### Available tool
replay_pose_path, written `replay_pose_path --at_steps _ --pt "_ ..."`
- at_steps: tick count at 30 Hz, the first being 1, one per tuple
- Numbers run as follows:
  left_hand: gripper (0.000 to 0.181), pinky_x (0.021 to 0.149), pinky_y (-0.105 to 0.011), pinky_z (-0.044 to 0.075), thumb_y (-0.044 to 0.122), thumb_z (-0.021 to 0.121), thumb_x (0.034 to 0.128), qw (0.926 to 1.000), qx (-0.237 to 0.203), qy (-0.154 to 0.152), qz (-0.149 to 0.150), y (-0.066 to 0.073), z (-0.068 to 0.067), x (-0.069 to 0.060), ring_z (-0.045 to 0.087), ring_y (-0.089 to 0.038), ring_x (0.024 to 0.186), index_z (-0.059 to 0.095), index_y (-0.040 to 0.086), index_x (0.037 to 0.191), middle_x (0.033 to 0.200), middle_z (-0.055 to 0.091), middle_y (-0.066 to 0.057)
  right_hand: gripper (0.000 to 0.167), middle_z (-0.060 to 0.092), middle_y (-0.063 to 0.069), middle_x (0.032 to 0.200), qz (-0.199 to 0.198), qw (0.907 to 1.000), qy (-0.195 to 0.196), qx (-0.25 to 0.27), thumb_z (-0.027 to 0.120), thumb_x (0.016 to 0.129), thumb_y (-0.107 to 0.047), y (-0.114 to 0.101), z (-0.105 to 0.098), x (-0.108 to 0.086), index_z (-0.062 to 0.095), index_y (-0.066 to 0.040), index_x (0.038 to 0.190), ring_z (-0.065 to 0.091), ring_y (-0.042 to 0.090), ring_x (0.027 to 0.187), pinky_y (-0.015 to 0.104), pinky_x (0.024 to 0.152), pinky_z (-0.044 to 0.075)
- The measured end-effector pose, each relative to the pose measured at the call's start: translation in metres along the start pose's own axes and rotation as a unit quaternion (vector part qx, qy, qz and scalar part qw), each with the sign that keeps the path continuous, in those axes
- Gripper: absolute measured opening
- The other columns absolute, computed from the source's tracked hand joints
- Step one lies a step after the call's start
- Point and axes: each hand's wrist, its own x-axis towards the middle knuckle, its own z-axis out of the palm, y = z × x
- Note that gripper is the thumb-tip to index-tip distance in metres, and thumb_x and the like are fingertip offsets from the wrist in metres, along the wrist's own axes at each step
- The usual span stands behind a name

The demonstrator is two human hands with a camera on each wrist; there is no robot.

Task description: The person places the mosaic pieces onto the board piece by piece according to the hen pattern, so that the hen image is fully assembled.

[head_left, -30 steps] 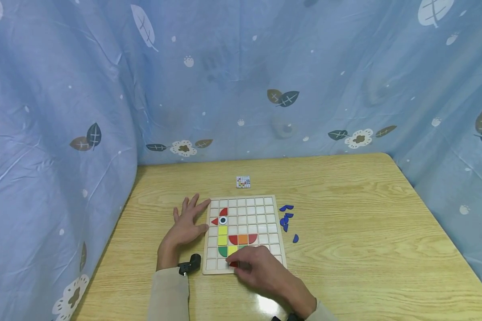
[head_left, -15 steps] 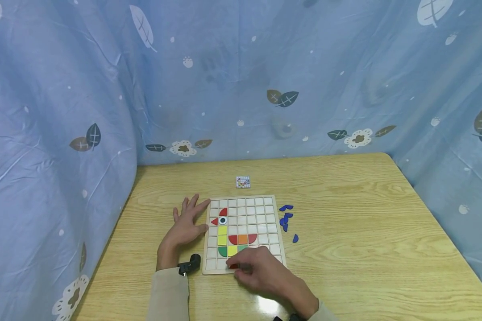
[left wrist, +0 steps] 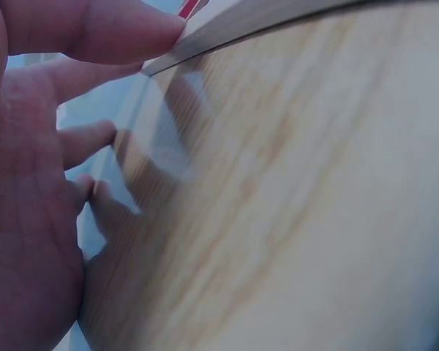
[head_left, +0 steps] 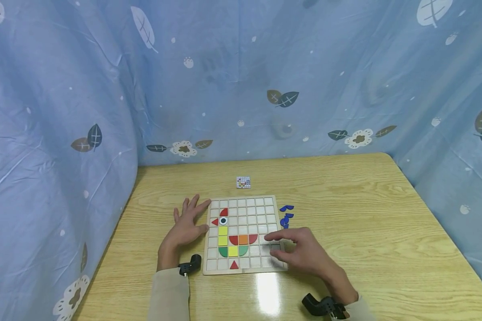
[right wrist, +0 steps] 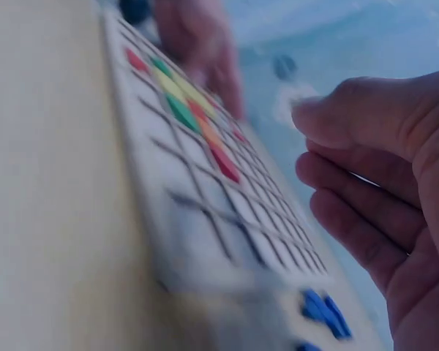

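Note:
A wooden grid board lies on the table. Colored flat tiles sit in its cells: a red triangle in the bottom row, yellow squares, an orange square, green quarter-rounds and a round eye tile. My left hand rests at the board's left edge, fingers spread, thumb and index finger touching the frame. Over the board's lower right corner hovers my right hand; thumb and fingers are apart with nothing between them, as the right wrist view also shows.
Several blue pieces lie to the right of the board, partly near the right hand. A small pattern card is behind the board. Blue patterned curtains enclose the table's back and sides.
My right hand has let go of the red triangle, which now lies flat in a bottom-row cell. That hand has moved right and away from it. The left hand stays put.

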Motion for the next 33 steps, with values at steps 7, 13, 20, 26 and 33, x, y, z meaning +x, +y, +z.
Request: replay_pose_path --at_steps 7,13,20,26,33 --pt "0.087 0.126 -0.073 -0.024 0.008 0.072 0.0875 1.0000 -0.008 0.001 -0.001 0.001 0.001 0.000 -0.015 -0.046 0.170 0.044 0.017 0.170 0.185 0.007 -0.019 0.037 0.084 -0.008 0.117 0.028 0.9979 0.042 -0.040 0.090 0.087 -0.005 0.025 -0.030 -0.010 0.084 -0.016 0.122 0.079 0.015 0.109 0.034 0.097 0.063" --pt "0.088 0.126 -0.073 -0.024 0.008 0.072 0.0864 1.0000 -0.007 0.003 -0.001 0.000 0.002 0.000 -0.014 -0.047 0.170 0.044 0.017 0.169 0.185 0.008 -0.019 0.037 0.083 -0.011 0.121 0.082 0.9954 0.030 -0.040 0.088 0.089 -0.008 0.037 -0.032 -0.017 0.084 -0.021 0.123 0.079 0.017 0.116 0.040 0.107 0.061" --pt "0.087 0.126 -0.073 -0.023 0.009 0.071 0.0873 1.0000 -0.003 0.002 -0.002 0.003 0.001 0.000 -0.014 -0.046 0.170 0.044 0.018 0.169 0.185 0.008 -0.018 0.035 0.083 -0.015 0.117 0.108 0.9923 0.034 -0.051 0.089 0.088 -0.008 0.042 -0.032 -0.030 0.085 -0.024 0.120 0.076 0.010 0.118 0.020 0.109 0.053" --pt "0.086 0.127 -0.073 -0.022 0.009 0.072 0.0870 1.0000 -0.004 0.009 -0.001 0.002 0.001 0.000 -0.012 -0.047 0.170 0.045 0.017 0.169 0.185 0.010 -0.019 0.035 0.084 -0.010 0.113 0.078 0.9943 0.049 -0.053 0.088 0.087 -0.001 0.043 -0.030 -0.035 0.085 -0.019 0.117 0.079 0.008 0.109 0.023 0.102 0.059" --pt "0.086 0.127 -0.073 -0.022 0.008 0.071 0.0871 0.9999 0.000 0.013 -0.001 0.001 0.002 0.000 -0.012 -0.046 0.170 0.045 0.018 0.169 0.185 0.011 -0.019 0.036 0.085 -0.009 0.111 0.065 0.9934 0.051 -0.080 0.085 0.084 0.008 0.041 -0.026 -0.030 0.085 -0.017 0.111 0.080 0.011 0.106 0.037 0.098 0.065"
